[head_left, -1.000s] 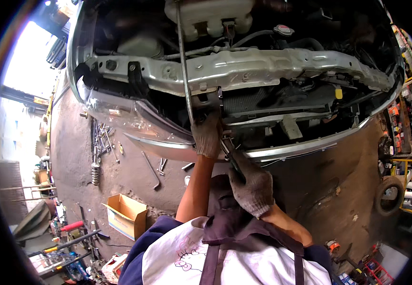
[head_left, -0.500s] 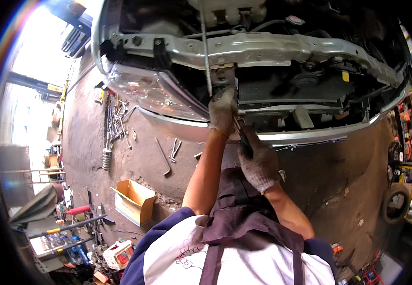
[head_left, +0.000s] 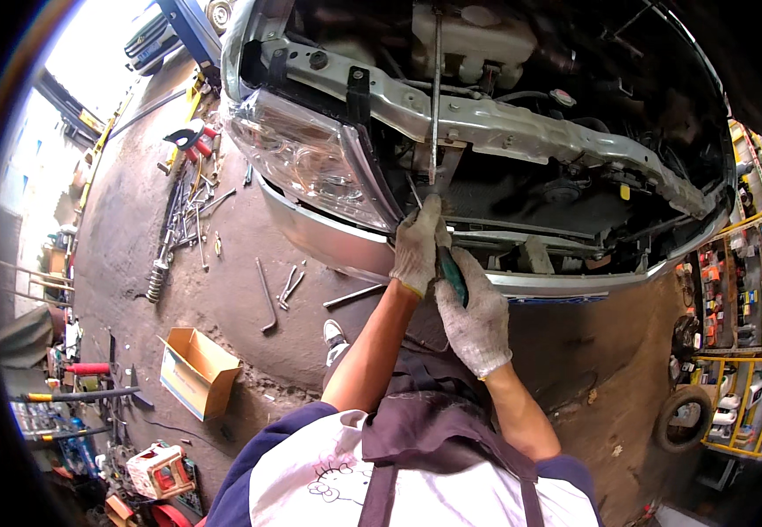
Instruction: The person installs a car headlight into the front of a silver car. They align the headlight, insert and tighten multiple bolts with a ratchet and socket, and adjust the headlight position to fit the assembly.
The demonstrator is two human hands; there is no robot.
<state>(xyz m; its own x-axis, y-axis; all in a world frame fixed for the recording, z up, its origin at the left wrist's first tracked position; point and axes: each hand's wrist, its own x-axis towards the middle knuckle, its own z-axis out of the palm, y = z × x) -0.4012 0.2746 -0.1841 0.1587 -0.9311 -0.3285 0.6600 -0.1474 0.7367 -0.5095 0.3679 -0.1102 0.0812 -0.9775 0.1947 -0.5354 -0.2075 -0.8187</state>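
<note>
My right hand (head_left: pixel 476 321), in a pale knitted work glove, is closed round the green and black handle of a screwdriver-like tool (head_left: pixel 453 279). The tool points up toward my other hand, which hides its tip. My left hand (head_left: pixel 418 248), gloved too, is closed just above and left of it, at the open front of a car. A thin metal piece (head_left: pixel 413 189) shows beyond its fingers; what they grip is hidden. Beside my left hand is the clear headlight (head_left: pixel 306 158). Above both hands runs the silver crossmember (head_left: pixel 477 121), with an upright metal rod (head_left: pixel 436 97) in front of it.
The silver bumper (head_left: pixel 328 237) lies below the headlight. On the floor are a bent bar (head_left: pixel 266 294), pliers (head_left: pixel 290 287), a loose metal bar (head_left: pixel 354 295), several tools (head_left: pixel 195 215) and an open cardboard box (head_left: pixel 198 376). A tyre (head_left: pixel 685 417) and stocked shelves (head_left: pixel 732 290) stand right.
The view has shifted, so the car sits lower and more tilted. My hands remain close together at the car's front; my right hand still holds the tool, its green handle now showing more.
</note>
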